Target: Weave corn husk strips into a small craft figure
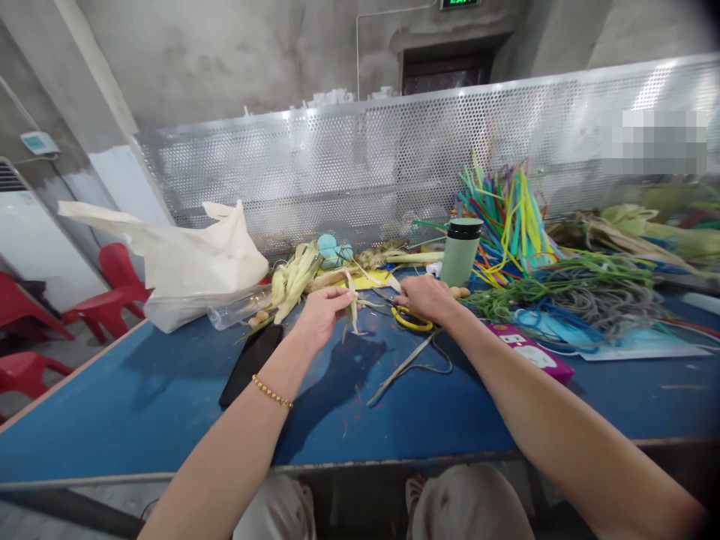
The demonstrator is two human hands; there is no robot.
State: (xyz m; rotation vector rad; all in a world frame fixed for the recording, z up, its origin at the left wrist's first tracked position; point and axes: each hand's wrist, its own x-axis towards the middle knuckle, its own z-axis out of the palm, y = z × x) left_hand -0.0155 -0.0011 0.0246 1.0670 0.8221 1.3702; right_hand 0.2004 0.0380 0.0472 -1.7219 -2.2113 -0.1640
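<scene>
My left hand [322, 319] pinches a pale, knotted strip of corn husk [352, 304] between thumb and fingers, just above the table. To its right, my right hand [428, 298] is curled closed at a pair of scissors with yellow handles [413, 321]. Those handle loops show below my fingers, which partly hide the rest of the scissors. A long, dull green strip [399, 373] with a thin looping end lies on the blue table [185, 431] in front of my right hand. Behind my left hand are a bundle of corn husks [293, 281] and a light blue ball [328, 250].
A white plastic bag [196, 262] and black phone [250, 365] lie left. At right stand a green tumbler [461, 253], colourful strips [509, 217], tangled green cords [540, 281] and a purple box [529, 352]. A perforated metal panel [315, 172] closes the back edge.
</scene>
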